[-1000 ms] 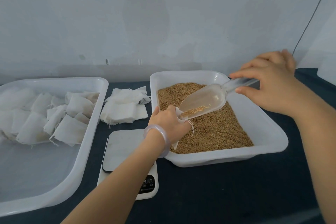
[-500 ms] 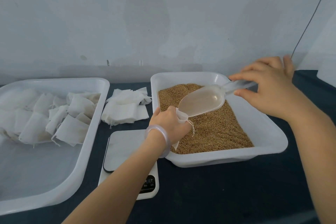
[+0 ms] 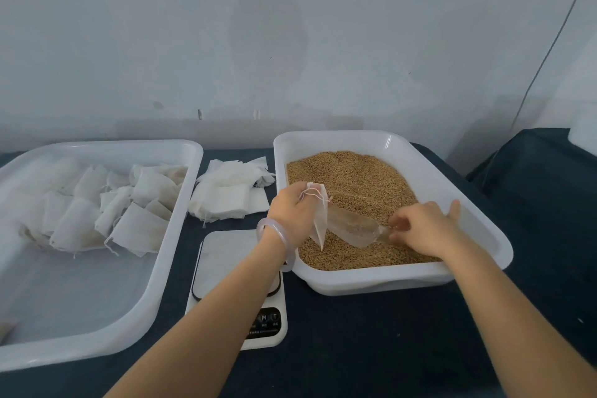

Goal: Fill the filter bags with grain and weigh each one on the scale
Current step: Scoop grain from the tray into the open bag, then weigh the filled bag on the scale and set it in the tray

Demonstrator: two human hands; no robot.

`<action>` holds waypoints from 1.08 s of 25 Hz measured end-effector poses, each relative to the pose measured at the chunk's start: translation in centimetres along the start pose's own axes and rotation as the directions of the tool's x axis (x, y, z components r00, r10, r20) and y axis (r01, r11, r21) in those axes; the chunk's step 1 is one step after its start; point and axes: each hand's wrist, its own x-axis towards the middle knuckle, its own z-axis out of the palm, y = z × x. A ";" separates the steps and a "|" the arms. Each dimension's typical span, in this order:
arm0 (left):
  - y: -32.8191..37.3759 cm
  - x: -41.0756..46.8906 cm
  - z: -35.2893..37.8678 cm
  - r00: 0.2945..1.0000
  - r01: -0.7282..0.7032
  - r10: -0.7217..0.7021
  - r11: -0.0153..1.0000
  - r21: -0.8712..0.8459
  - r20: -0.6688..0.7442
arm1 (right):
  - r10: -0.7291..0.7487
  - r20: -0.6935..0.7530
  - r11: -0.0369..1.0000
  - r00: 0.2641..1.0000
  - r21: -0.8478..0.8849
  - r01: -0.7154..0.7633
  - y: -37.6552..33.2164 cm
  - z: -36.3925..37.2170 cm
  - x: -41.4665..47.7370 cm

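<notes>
While the left hand (image 3: 295,213) curls round the gathered top of a filter bag (image 3: 318,223), the bag hangs from its fingers over the near-left part of the grain (image 3: 355,178), with its lower corner pointing down at the kernels and its drawstring looped across the knuckles. A pale bracelet (image 3: 277,242) sits on that wrist. To the right of this hand, the right hand (image 3: 423,226) is low over the grain, its fingertips pinching the handle end of a clear scoop (image 3: 352,226). The scoop lies almost flat on the grain between the two hands, and its mouth points at the bag and reaches just beside it; motion blur hides whether the two touch. Both hands work inside the white grain tray (image 3: 468,203), whose right rim runs just beyond the right hand's thumb.

Below the left wrist and forearm, on the dark worktop (image 3: 355,349), stands the scale (image 3: 232,255), with a bare platform and its button panel nearest the person. Beyond the scale and to the left of the left hand lies a loose pile of flat bags (image 3: 229,194). Further left still, well away from both hands, a second white tray (image 3: 181,220) holds many bags heaped towards its far end.
</notes>
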 end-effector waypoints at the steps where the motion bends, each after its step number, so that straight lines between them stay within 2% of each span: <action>1: 0.0 0.0 0.0 1.000 0.006 -0.006 1.000 -0.017 -0.001 | 0.000 0.013 1.000 1.000 -0.004 0.000 -0.1 -0.1 -0.1; 3: 0.0 0.1 0.0 1.000 0.016 -0.016 0.999 -0.030 -0.004 | -0.037 -0.021 0.999 0.999 0.012 0.037 -0.3 -0.3 -0.3; 5: 0.1 0.1 0.0 1.000 0.006 -0.006 0.999 -0.048 -0.007 | -0.140 -0.148 0.964 0.979 0.203 0.169 -1.6 -1.1 -1.1; 7: 0.8 -0.2 -0.4 0.999 -0.033 0.032 0.998 -0.046 -0.026 | -0.246 -0.208 0.852 0.947 0.418 0.313 -4.5 -2.2 -2.4; 9: 1.8 -0.4 -1.4 0.996 -0.063 0.060 0.997 -0.050 -0.067 | -0.323 -0.238 0.793 0.916 0.460 0.400 -8.3 -2.9 -3.8; 12: 3.0 -0.9 -4.0 0.982 -0.108 0.103 0.994 -0.022 -0.158 | -0.343 -0.348 0.739 0.872 0.473 0.480 -12.8 -3.0 -4.3; 14: 3.1 -1.4 -6.7 0.976 -0.115 0.121 0.992 0.044 -0.180 | -0.383 -0.344 0.657 0.858 0.551 0.514 -14.9 -2.9 -4.0; 16: 2.6 -2.0 -9.8 0.987 -0.111 0.121 0.989 0.093 -0.106 | -0.421 -0.322 0.628 0.848 0.571 0.528 -16.5 -2.6 -3.3; 18: 1.7 -2.3 -12.8 0.993 -0.095 0.074 0.963 0.252 0.093 | -0.458 -0.282 0.628 0.843 0.568 0.532 -17.7 -2.1 -2.3; 20: 1.0 -2.2 -14.4 0.973 -0.091 -0.028 0.865 0.493 0.230 | -0.501 -0.220 0.644 0.837 0.552 0.530 -18.9 -1.7 -1.4; 23: 0.4 -1.3 -14.2 0.971 -0.141 -0.057 0.641 0.754 0.231 | -0.539 -0.151 0.716 0.829 0.436 0.545 -19.8 -1.2 -0.2; 25: -0.2 -0.8 -13.7 0.966 -0.176 -0.070 0.531 0.829 0.249 | -0.574 -0.112 0.745 0.811 0.338 0.575 -20.2 -0.7 0.2; 27: -1.0 -0.3 -13.3 0.961 -0.179 -0.100 0.479 0.859 0.257 | -0.599 -0.050 0.763 0.799 0.269 0.588 -20.3 0.0 0.2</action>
